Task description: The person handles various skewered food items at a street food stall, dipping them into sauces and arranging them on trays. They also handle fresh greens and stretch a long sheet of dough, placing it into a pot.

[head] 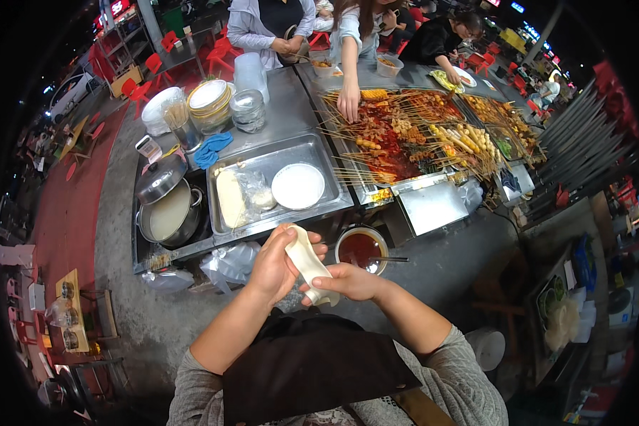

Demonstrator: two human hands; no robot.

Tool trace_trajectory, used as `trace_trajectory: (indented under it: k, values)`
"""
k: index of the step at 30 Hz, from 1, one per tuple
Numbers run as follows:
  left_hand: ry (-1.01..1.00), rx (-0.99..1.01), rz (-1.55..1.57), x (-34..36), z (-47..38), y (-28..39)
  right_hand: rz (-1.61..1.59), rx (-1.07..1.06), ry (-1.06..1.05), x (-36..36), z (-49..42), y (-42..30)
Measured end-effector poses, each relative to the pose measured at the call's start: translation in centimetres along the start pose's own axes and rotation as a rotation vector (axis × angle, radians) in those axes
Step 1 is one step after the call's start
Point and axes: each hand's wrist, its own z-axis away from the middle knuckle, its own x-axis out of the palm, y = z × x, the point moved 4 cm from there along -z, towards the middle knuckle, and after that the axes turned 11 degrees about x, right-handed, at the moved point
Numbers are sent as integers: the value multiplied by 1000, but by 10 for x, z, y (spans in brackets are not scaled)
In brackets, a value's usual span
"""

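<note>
A pale, smooth strip of dough (305, 256) stretches between my two hands, in front of my dark apron. The fingers and thumb of my left hand (277, 263) hold its upper end. Its lower end is pinched under the thumb of my right hand (351, 281), with a flap hanging past the fingers. Just beyond, a metal tray (277, 222) holds a slab of pale dough (230, 194), a clear plastic bag (251, 186) with a lump in it, and a white plate (297, 186). Left of the tray, a pot (166, 215) holds cloudy liquid, its metal lid (161, 178) tilted against the rim.
A bucket of red sauce (359, 249) with a ladle stands below the counter edge. Skewers in red broth (386, 136) fill trays at right, where a customer's hand (349, 104) reaches in. Stacked bowls (210, 104), a skewer holder (185, 133) and a blue cloth (213, 149) sit behind the tray.
</note>
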Motion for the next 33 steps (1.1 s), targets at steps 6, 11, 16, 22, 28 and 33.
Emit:
trace_trajectory:
  k: [6,11,16,22,28,33]
  values:
    - [151,-129,-163,-17,-14,8,95,68,52,1,1,8]
    - [299,109,-39,-26,-26,51,184,9,41,0,7,13]
    - [212,-39,-129,-11,-21,42,161,15,63,-8,1,18]
    - [105,155,-217,14,-20,73,168,20,61,-7,1,25]
    - [-284,77,-89,61,-10,70,150,-4,180,-13,-1,14]
    - [-416,6,-229,65,-24,52,22,-297,133,-14,-14,-27]
